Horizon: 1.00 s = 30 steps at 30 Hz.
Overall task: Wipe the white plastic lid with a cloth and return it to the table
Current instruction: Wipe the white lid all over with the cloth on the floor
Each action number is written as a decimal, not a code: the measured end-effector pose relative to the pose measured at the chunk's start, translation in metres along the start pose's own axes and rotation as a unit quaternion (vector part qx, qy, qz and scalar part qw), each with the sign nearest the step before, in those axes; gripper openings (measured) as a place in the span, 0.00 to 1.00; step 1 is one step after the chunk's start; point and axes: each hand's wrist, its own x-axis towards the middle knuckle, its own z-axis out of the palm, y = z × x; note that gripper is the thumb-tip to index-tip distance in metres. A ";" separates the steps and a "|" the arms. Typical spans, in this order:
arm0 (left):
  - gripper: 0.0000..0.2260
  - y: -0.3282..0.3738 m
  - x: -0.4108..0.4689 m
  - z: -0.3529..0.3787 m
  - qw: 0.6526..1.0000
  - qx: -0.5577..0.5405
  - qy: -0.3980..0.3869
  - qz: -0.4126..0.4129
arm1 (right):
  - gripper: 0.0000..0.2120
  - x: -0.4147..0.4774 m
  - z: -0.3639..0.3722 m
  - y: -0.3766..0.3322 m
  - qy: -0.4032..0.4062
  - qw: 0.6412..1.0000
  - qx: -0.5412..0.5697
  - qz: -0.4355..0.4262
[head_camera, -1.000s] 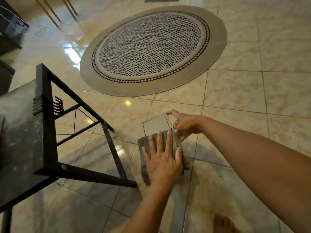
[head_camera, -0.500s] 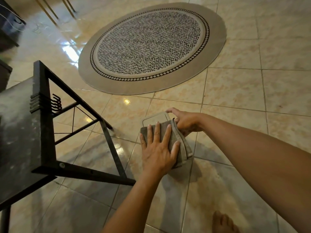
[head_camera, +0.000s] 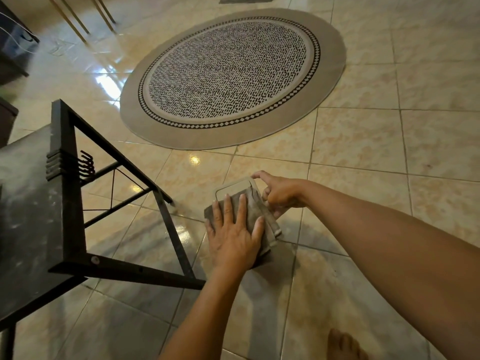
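A bare foot (head_camera: 344,345) shows at the bottom edge, nearer the camera than the lid and a little to its right, standing on the glossy beige tiled floor (head_camera: 363,157). The white plastic lid (head_camera: 235,187) is held in the air above the floor, just to the right of the dark bench (head_camera: 23,216), whose black metal frame (head_camera: 166,219) reaches toward it. Only the far end of the lid shows; the rest lies under a folded grey cloth (head_camera: 255,211). The left hand (head_camera: 233,236) rests flat on the cloth on the near side of the lid, its fingers spread and straight, pressing rather than clasping, so this grip is released. The right hand (head_camera: 281,193) is at the right edge of the lid, its grip clenched on that edge, with the first finger stretched to the far corner and the other fingers curled under, where the cloth's folded edge hangs beside them. A row of black hooks (head_camera: 87,165) sticks out from the bench frame, to the left of the lid. Beyond the lid lies 1 round patterned rug (head_camera: 233,76) with a plain tan border. Thin gold furniture legs (head_camera: 85,18) stand far beyond the lid, to the upper left.
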 end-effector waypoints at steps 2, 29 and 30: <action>0.32 -0.002 -0.015 0.005 1.000 -0.002 0.008 -0.006 | 0.44 0.003 -0.001 0.001 -0.001 1.000 0.004 0.001; 0.25 -0.004 0.019 0.004 0.991 -0.002 0.012 0.130 | 0.47 0.005 -0.001 0.001 -0.019 1.000 0.009 -0.009; 0.25 -0.005 0.030 0.000 0.992 0.002 0.009 0.123 | 0.47 0.005 0.000 0.001 -0.019 1.000 0.008 -0.011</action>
